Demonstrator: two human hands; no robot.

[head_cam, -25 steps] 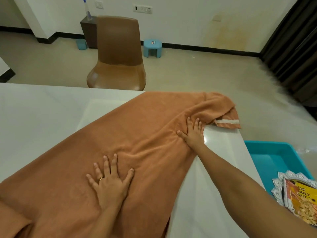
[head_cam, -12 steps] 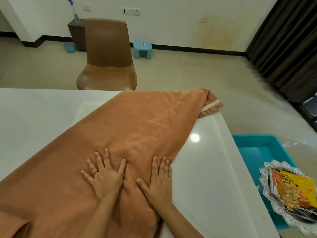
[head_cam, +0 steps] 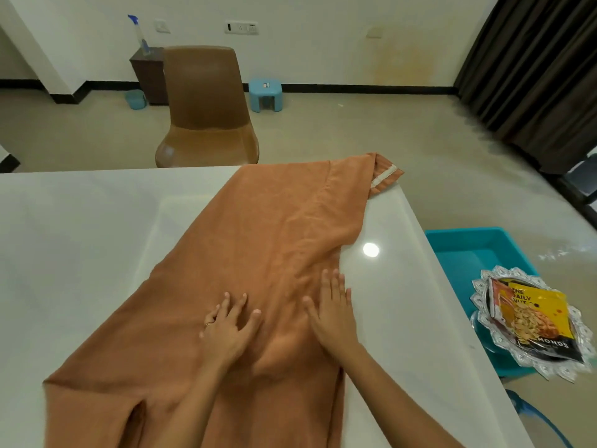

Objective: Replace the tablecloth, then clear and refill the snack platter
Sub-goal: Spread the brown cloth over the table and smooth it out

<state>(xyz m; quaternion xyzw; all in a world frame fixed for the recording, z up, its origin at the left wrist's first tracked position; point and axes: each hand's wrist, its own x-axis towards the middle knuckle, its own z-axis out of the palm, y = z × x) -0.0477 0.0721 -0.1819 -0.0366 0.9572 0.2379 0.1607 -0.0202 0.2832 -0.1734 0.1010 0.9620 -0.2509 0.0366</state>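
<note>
Both the left hand (head_cam: 227,331) and right hand (head_cam: 332,313) press flat, grasping nothing, on the soft, limp tablecloth (head_cam: 268,253), probably best gripped at its corners.

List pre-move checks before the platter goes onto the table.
1. Left hand free: ok, flat on the orange cloth, holding nothing.
2. Right hand free: ok, flat near the cloth's right edge.
3. Cloth covers the table: not ok, it lies diagonally and much of the white top is bare.
4. Cloth smooth: not ok, there is a bump between the wrists and the far corner is folded over.
5. Platter located: ok, off the table to the right, on the teal bin.
6. Platter cleared: not ok, a snack packet lies on it; anything beneath, cannot tell.
</note>
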